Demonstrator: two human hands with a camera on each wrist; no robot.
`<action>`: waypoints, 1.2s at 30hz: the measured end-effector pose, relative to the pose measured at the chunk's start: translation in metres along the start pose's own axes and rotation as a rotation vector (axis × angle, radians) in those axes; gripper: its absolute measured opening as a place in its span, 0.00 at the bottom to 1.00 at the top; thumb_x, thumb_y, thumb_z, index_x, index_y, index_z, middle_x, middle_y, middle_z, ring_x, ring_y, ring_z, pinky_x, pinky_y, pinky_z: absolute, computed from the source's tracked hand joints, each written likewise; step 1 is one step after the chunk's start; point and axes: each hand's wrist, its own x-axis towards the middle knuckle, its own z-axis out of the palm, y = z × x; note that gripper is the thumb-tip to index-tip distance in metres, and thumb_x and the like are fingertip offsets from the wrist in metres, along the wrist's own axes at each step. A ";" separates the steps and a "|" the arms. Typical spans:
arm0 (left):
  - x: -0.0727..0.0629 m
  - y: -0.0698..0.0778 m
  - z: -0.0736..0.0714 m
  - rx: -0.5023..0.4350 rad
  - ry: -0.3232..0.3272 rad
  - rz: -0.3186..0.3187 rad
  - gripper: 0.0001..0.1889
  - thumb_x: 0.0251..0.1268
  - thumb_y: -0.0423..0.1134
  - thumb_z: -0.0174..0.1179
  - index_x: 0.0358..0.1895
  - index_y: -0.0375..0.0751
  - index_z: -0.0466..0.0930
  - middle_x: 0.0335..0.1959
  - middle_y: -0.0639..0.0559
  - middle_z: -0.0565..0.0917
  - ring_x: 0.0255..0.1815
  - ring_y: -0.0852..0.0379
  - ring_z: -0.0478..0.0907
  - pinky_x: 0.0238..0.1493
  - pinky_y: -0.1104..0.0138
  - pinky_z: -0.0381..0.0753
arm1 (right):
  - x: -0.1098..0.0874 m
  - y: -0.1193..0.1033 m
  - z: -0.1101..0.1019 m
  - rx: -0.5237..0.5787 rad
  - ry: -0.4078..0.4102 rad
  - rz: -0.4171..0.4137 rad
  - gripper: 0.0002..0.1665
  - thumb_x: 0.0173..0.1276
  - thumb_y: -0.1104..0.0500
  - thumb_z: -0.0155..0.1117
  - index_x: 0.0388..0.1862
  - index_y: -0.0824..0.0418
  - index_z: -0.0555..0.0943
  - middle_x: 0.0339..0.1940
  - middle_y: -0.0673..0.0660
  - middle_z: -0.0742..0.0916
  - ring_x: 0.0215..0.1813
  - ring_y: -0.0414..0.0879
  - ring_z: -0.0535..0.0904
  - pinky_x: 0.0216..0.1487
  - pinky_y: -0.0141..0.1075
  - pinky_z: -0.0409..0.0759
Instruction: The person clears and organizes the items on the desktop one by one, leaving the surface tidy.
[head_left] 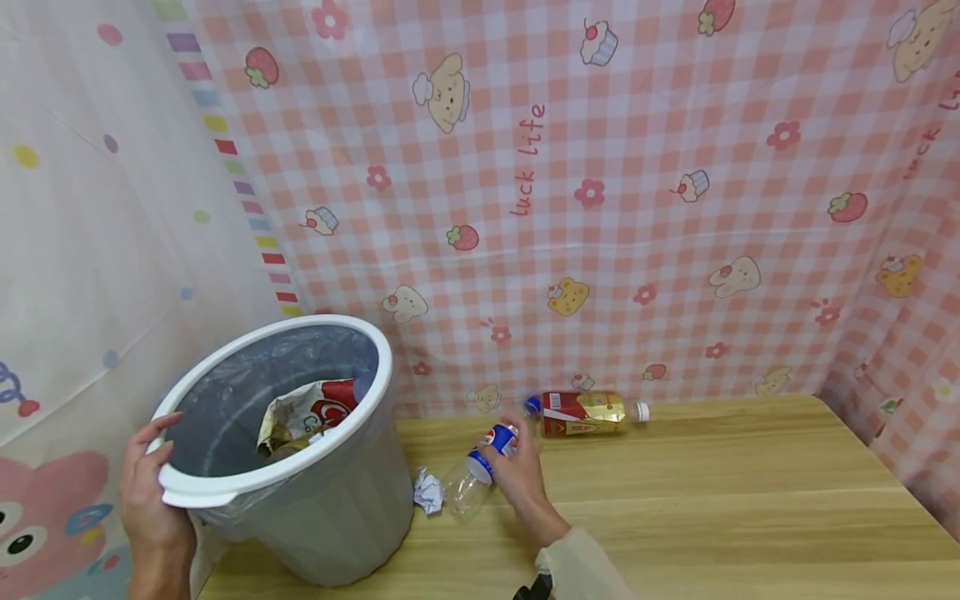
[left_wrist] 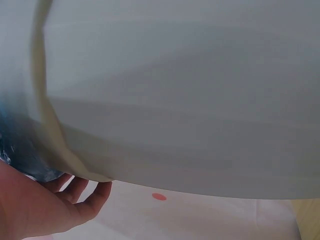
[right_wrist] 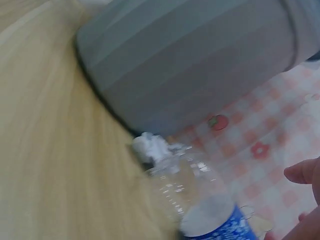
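My left hand (head_left: 159,492) grips the white rim of a grey trash can (head_left: 352,500), fingers hooked over its left edge. The left wrist view shows those fingertips (left_wrist: 102,192) right at the rim. A plastic liner and a crumpled red and white wrapper (head_left: 315,412) are inside the can. My right hand (head_left: 517,467) is over a clear Pepsi bottle (head_left: 468,492) with a blue label, lying on the table. In the right wrist view, its fingers (right_wrist: 300,172) are spread beside the bottle. A crumpled white paper ball (head_left: 428,490) lies between the bottle's base and the can.
A bottle with a red and gold label (head_left: 585,413) and white cap lies near the back edge of the wooden table (head_left: 712,500). A pink checked curtain (head_left: 637,250) hangs behind, and a white patterned sheet (head_left: 90,208) hangs at the left.
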 end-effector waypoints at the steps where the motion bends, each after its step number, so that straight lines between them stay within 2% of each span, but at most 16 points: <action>1: 0.000 0.000 0.000 0.000 0.000 0.000 0.19 0.71 0.30 0.38 0.51 0.34 0.81 0.54 0.49 0.78 0.54 0.57 0.71 0.49 0.75 0.69 | 0.000 0.003 0.002 -0.011 0.027 -0.003 0.36 0.58 0.64 0.72 0.65 0.58 0.70 0.58 0.72 0.70 0.54 0.64 0.77 0.48 0.51 0.81; 7: -0.001 0.000 0.001 0.001 -0.001 0.003 0.19 0.71 0.30 0.38 0.51 0.34 0.81 0.54 0.48 0.78 0.54 0.56 0.71 0.49 0.75 0.69 | -0.003 0.014 0.014 -0.189 0.148 0.029 0.45 0.49 0.59 0.80 0.67 0.50 0.71 0.56 0.72 0.70 0.50 0.66 0.75 0.46 0.56 0.79; 9: -0.001 -0.001 0.001 0.004 -0.001 0.001 0.19 0.71 0.30 0.38 0.51 0.34 0.81 0.54 0.48 0.78 0.54 0.56 0.71 0.49 0.75 0.69 | -0.003 0.018 0.017 -0.241 0.163 0.045 0.47 0.48 0.57 0.82 0.68 0.49 0.71 0.57 0.72 0.70 0.51 0.67 0.74 0.47 0.58 0.78; 13: -0.002 -0.001 0.001 0.012 0.001 -0.007 0.19 0.71 0.30 0.39 0.52 0.34 0.81 0.55 0.49 0.77 0.54 0.57 0.71 0.49 0.75 0.68 | -0.004 0.026 0.020 -0.267 0.156 0.061 0.50 0.47 0.53 0.82 0.70 0.49 0.70 0.58 0.72 0.69 0.53 0.68 0.71 0.48 0.60 0.76; 25: -0.001 -0.002 0.001 0.018 0.001 0.000 0.19 0.71 0.30 0.38 0.51 0.35 0.81 0.55 0.48 0.78 0.54 0.57 0.71 0.49 0.75 0.69 | -0.004 0.036 0.024 -0.275 0.064 0.095 0.57 0.49 0.51 0.82 0.77 0.48 0.63 0.64 0.73 0.66 0.59 0.69 0.68 0.55 0.65 0.69; 32: -0.001 -0.001 0.001 -0.013 0.000 -0.003 0.19 0.72 0.30 0.39 0.51 0.34 0.81 0.54 0.47 0.78 0.54 0.56 0.72 0.49 0.74 0.70 | -0.002 0.032 0.016 -0.245 -0.077 0.096 0.57 0.55 0.51 0.77 0.80 0.50 0.57 0.64 0.79 0.67 0.53 0.66 0.76 0.52 0.61 0.77; 36: -0.001 0.000 0.001 -0.013 0.004 -0.006 0.19 0.72 0.31 0.39 0.51 0.34 0.80 0.53 0.48 0.79 0.54 0.55 0.72 0.49 0.74 0.70 | -0.002 0.033 0.012 -0.224 -0.134 0.089 0.56 0.58 0.52 0.75 0.80 0.51 0.55 0.61 0.79 0.68 0.52 0.64 0.77 0.52 0.58 0.79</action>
